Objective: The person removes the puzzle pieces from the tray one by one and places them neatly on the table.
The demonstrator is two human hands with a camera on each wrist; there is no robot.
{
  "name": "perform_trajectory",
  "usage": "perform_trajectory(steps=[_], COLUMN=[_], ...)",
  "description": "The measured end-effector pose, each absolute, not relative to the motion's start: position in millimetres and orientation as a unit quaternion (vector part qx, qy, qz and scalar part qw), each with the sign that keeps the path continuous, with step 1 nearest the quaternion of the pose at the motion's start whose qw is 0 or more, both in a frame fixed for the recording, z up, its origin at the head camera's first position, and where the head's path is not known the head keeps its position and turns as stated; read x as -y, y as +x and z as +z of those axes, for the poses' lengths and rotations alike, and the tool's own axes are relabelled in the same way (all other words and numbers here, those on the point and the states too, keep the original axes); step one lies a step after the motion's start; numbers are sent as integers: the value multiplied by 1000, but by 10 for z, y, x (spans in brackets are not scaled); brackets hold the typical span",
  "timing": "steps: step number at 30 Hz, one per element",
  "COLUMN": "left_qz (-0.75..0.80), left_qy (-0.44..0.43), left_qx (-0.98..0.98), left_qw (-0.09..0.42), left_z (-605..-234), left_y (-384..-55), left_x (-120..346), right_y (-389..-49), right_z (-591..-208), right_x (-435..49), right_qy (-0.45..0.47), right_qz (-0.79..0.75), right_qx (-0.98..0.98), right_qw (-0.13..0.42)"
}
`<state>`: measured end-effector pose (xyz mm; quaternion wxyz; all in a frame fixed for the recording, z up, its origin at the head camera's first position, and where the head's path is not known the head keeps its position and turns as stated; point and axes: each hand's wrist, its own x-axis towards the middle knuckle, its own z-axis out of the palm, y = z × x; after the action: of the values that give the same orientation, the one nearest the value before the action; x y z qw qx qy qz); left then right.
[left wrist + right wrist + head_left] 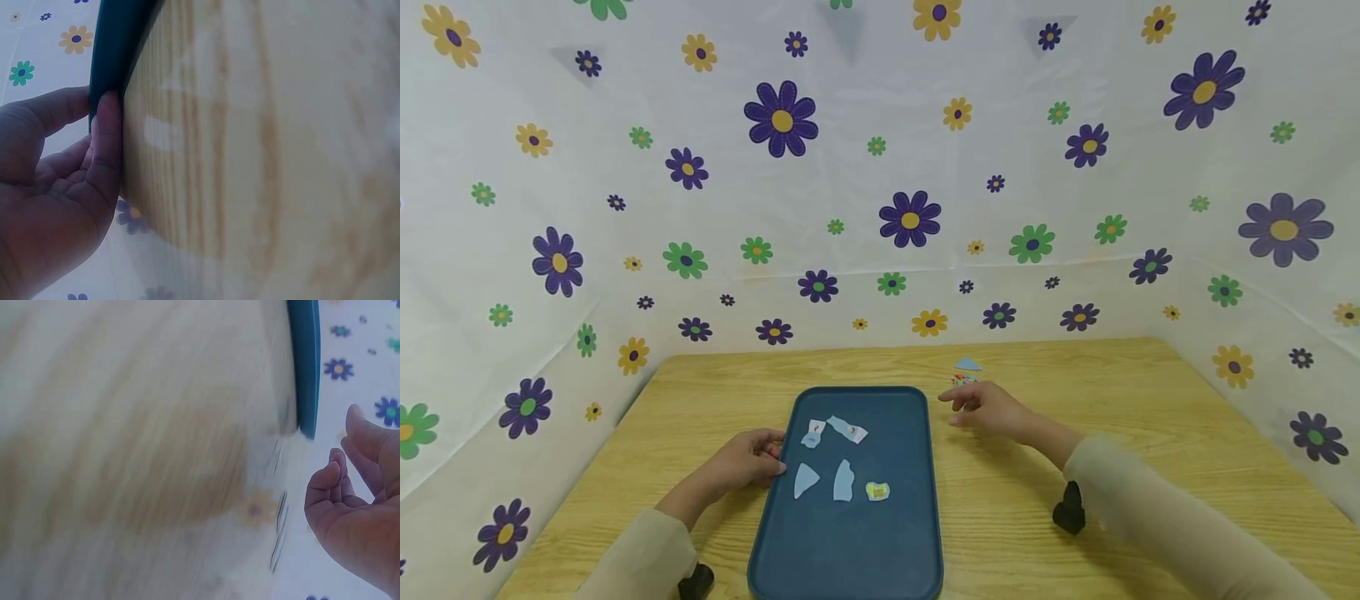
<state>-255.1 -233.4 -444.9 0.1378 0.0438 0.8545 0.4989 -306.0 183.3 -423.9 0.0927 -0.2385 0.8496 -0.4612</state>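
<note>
A dark blue tray [857, 550] lies lengthwise on the table, with several small torn-looking paper pieces on it. At its left edge my left hand [748, 458] holds the rim; the left wrist view shows the fingers [107, 125] right at the tray's side [112, 56]. My right hand [988, 408] hovers beyond the tray's right rim with its index finger extended, the others loosely curled and nothing in them. Just past those fingers are a multicoloured piece [964, 380] and a light blue triangular piece [967, 364], the first partly hidden by the hand.
On the tray lie a pale blue triangle [806, 481], a tall pale piece [843, 482], a yellow printed piece [877, 492] and two printed scraps near the far end. A flowered white cloth [850, 167] walls in the wooden table [1060, 533] at the back and sides.
</note>
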Motion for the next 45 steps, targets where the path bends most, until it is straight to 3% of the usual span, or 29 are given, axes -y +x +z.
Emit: perform_trajectory(steps=[25,45], left_qz=[510,514], left_qy=[42,56], left_qx=[-849,-845], left_qw=[133,138], left_z=[-4431,-4423], left_y=[-2552,-2540], left_x=[2316,2336], right_y=[-2503,-2383], right_z=[-4227,-4327], right_x=[-1175,-847], right_qy=[-276,-308], right_qz=[-499,-438], right_qx=[-809,-828], right_qw=[145,164])
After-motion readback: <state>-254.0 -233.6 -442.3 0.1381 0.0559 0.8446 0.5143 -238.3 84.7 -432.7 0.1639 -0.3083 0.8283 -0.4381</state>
